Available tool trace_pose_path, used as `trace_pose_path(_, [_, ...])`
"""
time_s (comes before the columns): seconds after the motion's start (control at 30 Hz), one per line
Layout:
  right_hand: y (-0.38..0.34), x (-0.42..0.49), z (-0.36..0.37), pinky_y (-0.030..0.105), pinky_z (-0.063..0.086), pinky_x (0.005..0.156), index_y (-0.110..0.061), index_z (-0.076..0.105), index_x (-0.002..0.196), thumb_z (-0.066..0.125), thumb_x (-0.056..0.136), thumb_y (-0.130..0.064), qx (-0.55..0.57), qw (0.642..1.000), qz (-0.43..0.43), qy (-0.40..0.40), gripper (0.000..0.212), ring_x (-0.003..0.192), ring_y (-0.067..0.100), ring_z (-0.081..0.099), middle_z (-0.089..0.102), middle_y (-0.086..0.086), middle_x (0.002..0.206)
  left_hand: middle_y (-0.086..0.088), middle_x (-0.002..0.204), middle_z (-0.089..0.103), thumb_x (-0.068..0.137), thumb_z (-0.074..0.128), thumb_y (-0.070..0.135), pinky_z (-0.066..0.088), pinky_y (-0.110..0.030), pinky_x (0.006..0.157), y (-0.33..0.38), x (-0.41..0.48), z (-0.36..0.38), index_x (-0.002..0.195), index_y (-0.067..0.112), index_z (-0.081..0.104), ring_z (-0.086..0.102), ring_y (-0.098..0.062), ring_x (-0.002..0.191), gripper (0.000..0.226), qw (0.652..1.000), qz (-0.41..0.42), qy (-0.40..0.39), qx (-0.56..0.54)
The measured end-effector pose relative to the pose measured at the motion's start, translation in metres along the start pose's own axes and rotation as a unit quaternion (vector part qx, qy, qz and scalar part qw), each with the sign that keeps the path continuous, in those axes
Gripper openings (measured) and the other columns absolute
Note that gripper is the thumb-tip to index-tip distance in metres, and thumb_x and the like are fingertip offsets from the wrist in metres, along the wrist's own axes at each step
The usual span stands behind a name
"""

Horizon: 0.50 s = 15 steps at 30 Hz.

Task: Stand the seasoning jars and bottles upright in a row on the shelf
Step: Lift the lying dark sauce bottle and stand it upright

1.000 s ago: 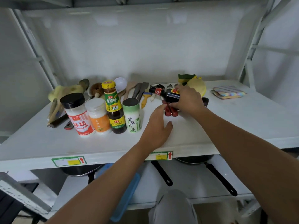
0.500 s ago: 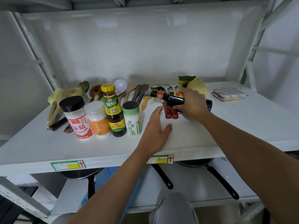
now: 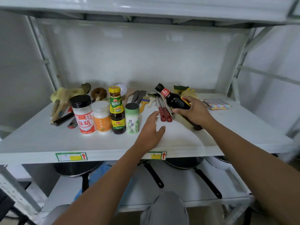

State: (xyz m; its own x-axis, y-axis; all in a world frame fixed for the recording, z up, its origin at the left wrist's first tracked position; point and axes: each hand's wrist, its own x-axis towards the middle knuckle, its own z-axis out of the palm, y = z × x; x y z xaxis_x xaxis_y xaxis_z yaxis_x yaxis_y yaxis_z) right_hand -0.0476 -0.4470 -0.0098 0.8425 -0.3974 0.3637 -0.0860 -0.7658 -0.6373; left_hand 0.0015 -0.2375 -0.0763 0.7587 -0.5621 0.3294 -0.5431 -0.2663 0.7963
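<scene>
Several seasoning containers stand upright in a row on the white shelf [image 3: 48, 140]: a black-capped jar with a red label [image 3: 83, 114], a white jar with an orange label [image 3: 102, 117], a tall yellow-capped dark sauce bottle [image 3: 116, 109] and a green-and-white salt canister [image 3: 132, 118]. My right hand [image 3: 194, 111] grips a dark soy sauce bottle [image 3: 172, 99], tilted with its black cap up and to the left, its base near the shelf. My left hand [image 3: 151, 132] rests open on the shelf just right of the canister.
Behind the row lie brushes, a ladle, wooden spatulas [image 3: 138, 96] and red-handled utensils [image 3: 164, 111]. Yellow-green sponges [image 3: 183, 90] and a striped cloth [image 3: 216, 103] sit at the back right. Frying pans [image 3: 185, 163] rest on the lower shelf.
My right hand has lifted the soy sauce bottle from lying flat and tipped it toward upright, neck rising. My left hand stayed on the shelf. The camera moved closer.
</scene>
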Motion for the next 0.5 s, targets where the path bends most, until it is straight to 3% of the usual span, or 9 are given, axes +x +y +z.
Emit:
trace_pose_path(0.13, [-0.017,-0.015,0.000,0.024,0.045,0.070,-0.024,0.068,0.125,0.081,0.084,-0.049,0.093,0.995,0.011,-0.019,0.049,0.090,0.008,0.066,0.072,-0.005,0.105,-0.002,0.162,0.040,0.103,0.060,0.018,0.039,-0.027,0.115,0.000,-0.014,-0.007,0.159,0.015,0.032,0.043,-0.015,0.145,0.063,0.999,-0.002,-0.001,-0.034])
trace_pose_path(0.27, [-0.035,-0.023,0.006,0.031,0.054,0.082,-0.027,0.070,0.119,0.080,0.088,-0.040,0.222,0.974,0.035,-0.029,0.035,0.103,0.016,0.071,0.075,-0.004,0.111,0.001,0.162,0.040,0.103,0.061,0.018,0.041,-0.031,0.116,0.005,-0.028,-0.015,0.160,0.018,0.028,0.043,-0.014,0.143,0.066,0.998,-0.009,-0.007,-0.060])
trace_pose_path(0.4, [-0.044,-0.027,0.019,0.039,0.052,0.098,-0.020,0.068,0.128,0.078,0.091,-0.032,0.334,0.938,0.047,-0.075,0.040,0.118,0.024,0.070,0.076,0.003,0.123,-0.001,0.162,0.039,0.102,0.062,0.018,0.042,-0.039,0.118,0.012,-0.035,-0.024,0.162,0.018,0.022,0.044,-0.016,0.144,0.072,0.997,-0.006,-0.005,-0.082])
trace_pose_path(0.5, [-0.051,-0.031,0.026,0.037,0.050,0.100,-0.017,0.064,0.137,0.071,0.097,-0.025,0.378,0.916,0.059,-0.116,0.041,0.125,0.023,0.066,0.073,0.003,0.130,0.000,0.161,0.039,0.102,0.062,0.018,0.043,-0.039,0.117,0.018,-0.039,-0.031,0.163,0.018,0.021,0.043,-0.015,0.144,0.073,0.996,0.007,-0.007,-0.088])
